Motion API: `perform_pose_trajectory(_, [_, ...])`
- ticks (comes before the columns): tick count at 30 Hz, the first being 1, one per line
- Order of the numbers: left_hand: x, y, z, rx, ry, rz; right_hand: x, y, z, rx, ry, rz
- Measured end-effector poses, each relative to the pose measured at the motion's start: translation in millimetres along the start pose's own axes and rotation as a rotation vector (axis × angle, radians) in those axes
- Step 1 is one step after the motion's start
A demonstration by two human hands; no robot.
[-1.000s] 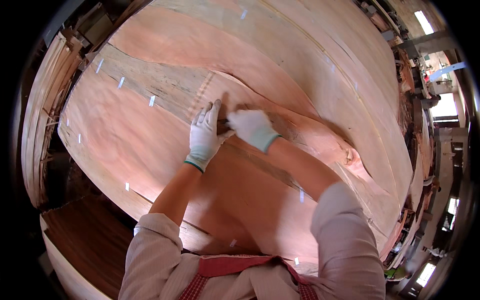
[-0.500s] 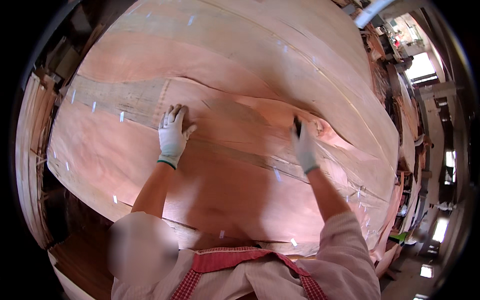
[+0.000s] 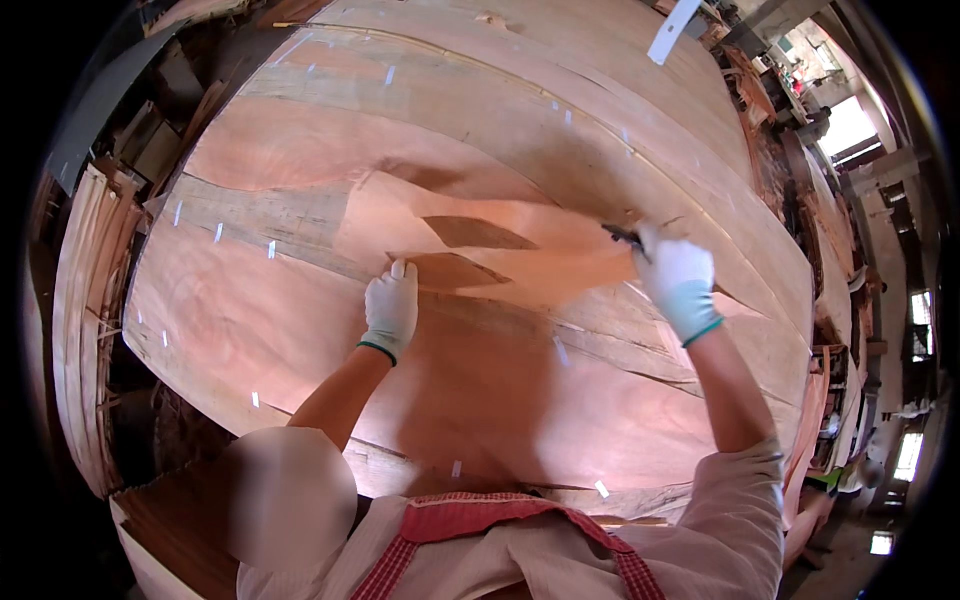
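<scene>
The left hand [image 3: 391, 305], in a white knit glove with a green cuff, pinches the near edge of a thin pinkish wood-veneer piece with leaf-shaped gaps [image 3: 565, 258]. The piece's long axis runs rightward to the similarly gloved right hand [image 3: 680, 275], curled around a slim dark tool [image 3: 620, 235] and apparently gripping that end. The left hand sits nearer the left end. Beyond lies a narrow yellowish strip [image 3: 632, 151].

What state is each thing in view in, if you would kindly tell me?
Left gloved hand: closed, at loose veneer's near edge
Right gloved hand: closed around dark hand tool
Dark hand tool: held, details unclear
Loose veneer: partly raised, gapped
White tape strips: stuck down
Red checked apron: worn
</scene>
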State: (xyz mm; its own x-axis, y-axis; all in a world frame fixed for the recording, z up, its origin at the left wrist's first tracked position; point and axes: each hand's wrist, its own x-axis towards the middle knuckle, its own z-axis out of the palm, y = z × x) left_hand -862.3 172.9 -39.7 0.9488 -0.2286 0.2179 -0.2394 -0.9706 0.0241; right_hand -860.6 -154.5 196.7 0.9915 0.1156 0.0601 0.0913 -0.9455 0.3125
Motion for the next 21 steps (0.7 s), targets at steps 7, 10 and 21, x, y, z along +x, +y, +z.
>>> perform_pose_trajectory(7, [14.5,-1.0,-21.6,0.033,-0.186,-0.006,3.8,-6.0,-88.0,-0.034,0.273,-0.036])
perform_pose_trajectory(10, [33.4,-5.9,-32.6,0.019,-0.302,-0.077,10.1,11.8,-87.3,-0.144,0.419,-0.111])
perform_pose_trajectory(21, [-83.7,138.4,-215.3,-0.717,0.251,0.571,-307.8,353.7,-107.1,-0.419,0.527,0.658])
